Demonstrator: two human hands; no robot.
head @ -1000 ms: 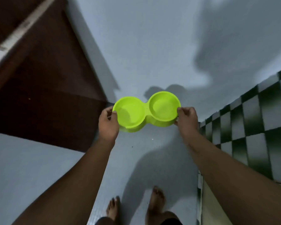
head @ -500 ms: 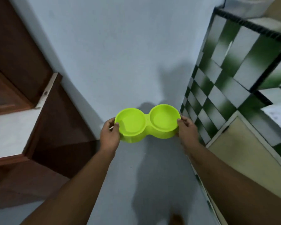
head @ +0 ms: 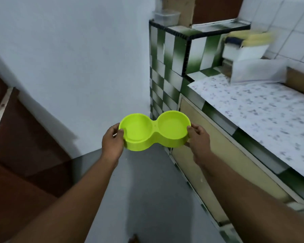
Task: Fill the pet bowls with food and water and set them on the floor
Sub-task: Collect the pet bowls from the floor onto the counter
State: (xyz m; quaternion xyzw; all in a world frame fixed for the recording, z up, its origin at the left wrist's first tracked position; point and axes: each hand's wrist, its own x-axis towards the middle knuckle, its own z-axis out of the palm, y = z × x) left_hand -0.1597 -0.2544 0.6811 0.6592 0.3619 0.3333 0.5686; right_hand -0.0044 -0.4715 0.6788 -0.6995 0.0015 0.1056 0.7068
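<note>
A lime-green double pet bowl (head: pixel 154 131), two round wells joined in one piece, is held level in the air at the middle of the view. Both wells look empty. My left hand (head: pixel 112 141) grips its left rim, thumb over the edge. My right hand (head: pixel 197 137) grips its right rim the same way. The bowl hangs above the grey floor (head: pixel 147 190), just left of the counter's front.
A counter (head: pixel 263 109) with a speckled covering runs along the right, with beige cabinet doors (head: pixel 223 165) below and green-and-white checkered tiles (head: pixel 165 71). White boxes (head: pixel 249 60) stand at its back. A brown wooden door (head: pixel 21 155) is at the left, a pale wall ahead.
The view has swung up and to the right, bringing the counter top into sight. Both hands still hold the bowl by its ends, now closer to the counter.
</note>
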